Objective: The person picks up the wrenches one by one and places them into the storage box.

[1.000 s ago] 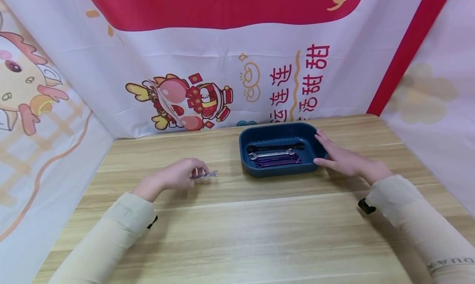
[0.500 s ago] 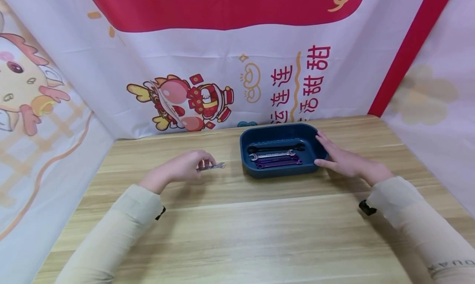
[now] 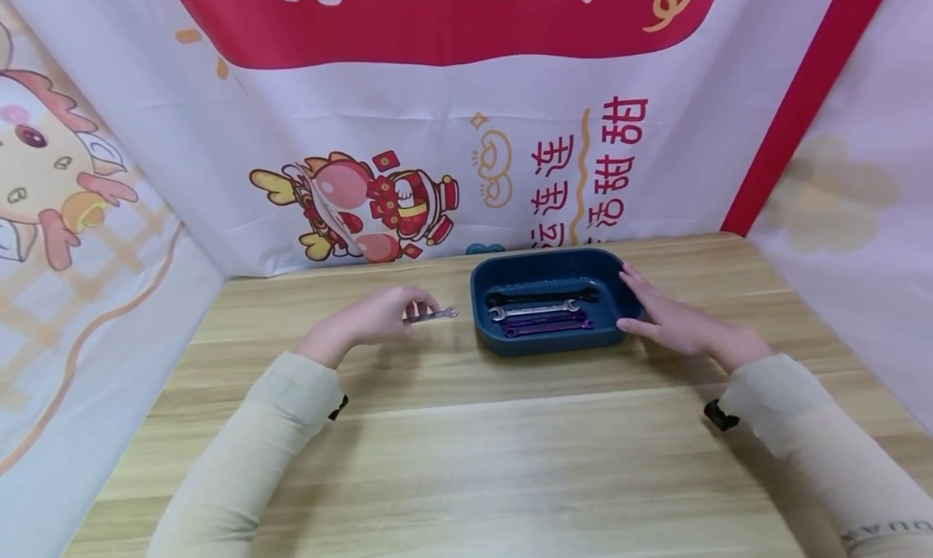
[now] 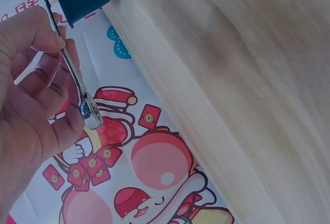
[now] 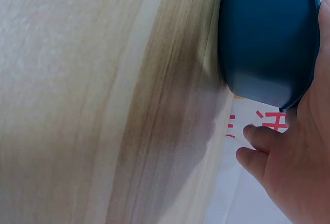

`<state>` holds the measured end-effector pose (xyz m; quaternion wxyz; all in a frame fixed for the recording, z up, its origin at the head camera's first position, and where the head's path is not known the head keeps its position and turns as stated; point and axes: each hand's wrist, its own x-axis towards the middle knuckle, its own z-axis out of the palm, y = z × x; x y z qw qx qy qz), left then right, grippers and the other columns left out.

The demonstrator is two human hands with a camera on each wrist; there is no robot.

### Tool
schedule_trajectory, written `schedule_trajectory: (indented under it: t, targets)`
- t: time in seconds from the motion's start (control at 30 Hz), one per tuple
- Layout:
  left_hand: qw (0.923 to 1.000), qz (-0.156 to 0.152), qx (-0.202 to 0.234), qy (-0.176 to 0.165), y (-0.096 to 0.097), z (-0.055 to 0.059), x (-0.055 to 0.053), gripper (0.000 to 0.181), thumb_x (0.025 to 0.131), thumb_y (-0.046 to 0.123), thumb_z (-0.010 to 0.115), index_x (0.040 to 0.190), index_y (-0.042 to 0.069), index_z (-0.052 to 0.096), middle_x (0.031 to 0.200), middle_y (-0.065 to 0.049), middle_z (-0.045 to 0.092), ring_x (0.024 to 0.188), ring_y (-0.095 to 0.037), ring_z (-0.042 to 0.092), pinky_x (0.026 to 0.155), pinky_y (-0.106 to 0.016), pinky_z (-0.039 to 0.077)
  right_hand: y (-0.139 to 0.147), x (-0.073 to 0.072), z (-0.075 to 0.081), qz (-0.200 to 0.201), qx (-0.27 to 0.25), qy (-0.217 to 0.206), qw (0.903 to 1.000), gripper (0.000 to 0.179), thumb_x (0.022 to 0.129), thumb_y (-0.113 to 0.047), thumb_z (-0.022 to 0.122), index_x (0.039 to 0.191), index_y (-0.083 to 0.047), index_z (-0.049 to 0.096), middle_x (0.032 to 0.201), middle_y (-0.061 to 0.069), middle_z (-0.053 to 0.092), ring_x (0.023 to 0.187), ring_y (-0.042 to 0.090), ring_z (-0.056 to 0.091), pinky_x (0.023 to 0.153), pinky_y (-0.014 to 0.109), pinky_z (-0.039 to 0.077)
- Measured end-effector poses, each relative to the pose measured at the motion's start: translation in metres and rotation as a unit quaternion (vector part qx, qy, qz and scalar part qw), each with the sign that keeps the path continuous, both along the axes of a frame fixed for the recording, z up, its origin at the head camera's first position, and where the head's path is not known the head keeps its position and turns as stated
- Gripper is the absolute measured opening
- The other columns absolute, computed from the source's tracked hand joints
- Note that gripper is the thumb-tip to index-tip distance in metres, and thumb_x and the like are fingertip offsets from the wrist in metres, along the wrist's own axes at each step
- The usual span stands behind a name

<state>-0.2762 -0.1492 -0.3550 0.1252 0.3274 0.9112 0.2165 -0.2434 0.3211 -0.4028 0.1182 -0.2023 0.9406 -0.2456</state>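
Note:
My left hand (image 3: 381,315) pinches a small silver wrench (image 4: 73,72) between thumb and fingers, just left of a blue bin (image 3: 557,345). The wrench's open end points toward the bin, and in the head view it is held above the table. In the bin lie a black wrench (image 3: 539,297), a silver double open-ended wrench (image 3: 535,309) and purple wrenches (image 3: 548,329), all roughly side by side. Against the bin's right end rests my right hand (image 3: 681,325), fingers extended along the far side and thumb at the near corner. The bin wall hides some fingertips in the right wrist view.
The wood-grain table (image 3: 466,461) stretches in front of the bin. Behind it hangs a white and red printed cloth (image 3: 423,112), close to the bin's back side. More printed cloth (image 3: 87,315) closes off the left side.
My left hand has moved right and away from me with the silver wrench, nearing the bin. My right hand and the bin have stayed in place.

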Motion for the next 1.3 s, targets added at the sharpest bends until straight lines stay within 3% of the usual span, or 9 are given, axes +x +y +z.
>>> schedule_trajectory:
  t: [0.33, 0.6, 1.07, 1.3]
  targets:
    - [0.9992, -0.035, 0.019, 0.005, 0.019, 0.008, -0.016, 0.044, 0.082, -0.012, 0.070, 0.122, 0.006, 0.072, 0.109, -0.008, 0.068, 0.097, -0.024, 0.060, 0.088, -0.039, 0.055, 0.001, 0.001, 0.005, -0.001, 0.000, 0.004, 1.0000, 0.088, 0.105, -0.039, 0.055, 0.165, -0.008, -0.001, 0.170, 0.017, -0.010, 0.153, 0.046, 0.003, 0.114, 0.069, 0.015]
    - [0.9986, -0.043, 0.029, 0.011, 0.032, 0.016, -0.027, 0.043, 0.084, -0.012, 0.068, 0.124, 0.005, 0.071, 0.109, -0.009, 0.068, 0.097, -0.025, 0.060, 0.088, -0.039, 0.054, 0.001, -0.002, 0.003, 0.004, 0.003, 0.007, 1.0000, 0.089, 0.105, -0.041, 0.055, 0.165, -0.007, -0.001, 0.170, 0.016, -0.010, 0.153, 0.045, 0.002, 0.115, 0.068, 0.014]
    - [0.9988, -0.044, 0.007, 0.018, 0.061, 0.022, -0.035, 0.042, 0.088, -0.006, 0.066, 0.128, 0.007, 0.071, 0.111, -0.008, 0.063, 0.102, -0.024, 0.058, 0.087, -0.035, 0.053, 0.001, 0.001, 0.004, 0.003, -0.001, -0.001, 1.0000, 0.089, 0.105, -0.040, 0.055, 0.165, -0.008, -0.002, 0.170, 0.018, -0.010, 0.153, 0.046, 0.003, 0.114, 0.069, 0.015]
    - [0.9978, -0.060, -0.004, 0.026, 0.075, 0.024, -0.036, 0.041, 0.088, -0.005, 0.066, 0.128, 0.005, 0.071, 0.110, -0.011, 0.065, 0.098, -0.024, 0.056, 0.085, -0.035, 0.052, 0.000, 0.002, 0.002, 0.003, 0.000, 0.000, 1.0000, 0.090, 0.105, -0.045, 0.055, 0.165, -0.007, -0.001, 0.170, 0.018, -0.009, 0.152, 0.047, 0.004, 0.114, 0.069, 0.016]
